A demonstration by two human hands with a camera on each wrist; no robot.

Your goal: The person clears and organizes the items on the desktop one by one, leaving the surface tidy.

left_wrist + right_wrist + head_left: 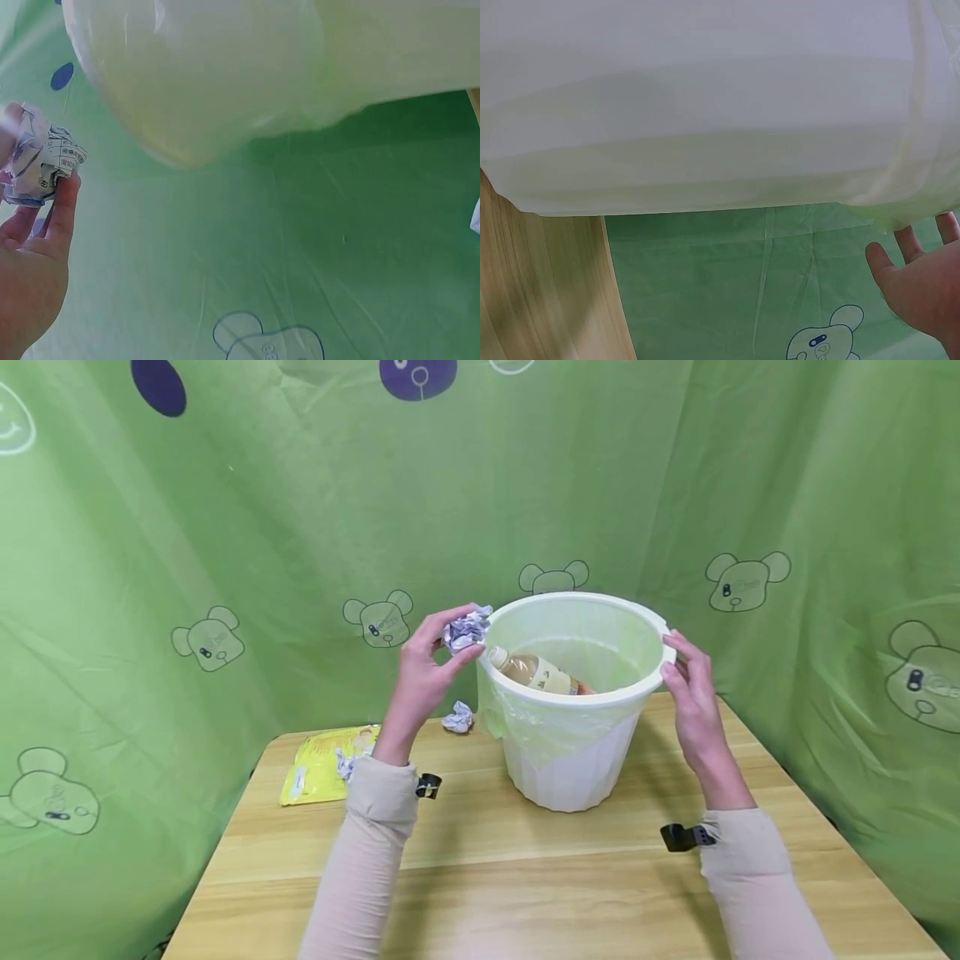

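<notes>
My left hand (423, 672) pinches a crumpled paper ball (467, 628) between thumb and fingers, level with the left rim of a white trash bin (566, 768). Print shows on the paper ball (46, 161) in the left wrist view. On the other side, my right hand (693, 702) grips the bin's right rim, thumb toward me. A thin pale-green liner bag (540, 727) is folded over the rim. Inside the bin a capped plastic bottle (551, 678) leans at a slant, with something orange partly visible beside it.
Behind my left wrist a yellow packet (318, 768) lies on the wooden table (525, 893), with a crumpled paper (345, 764) on it, partly hidden by my sleeve. Another paper ball (458, 717) sits left of the bin. A green curtain (300, 527) encloses the table's back and sides.
</notes>
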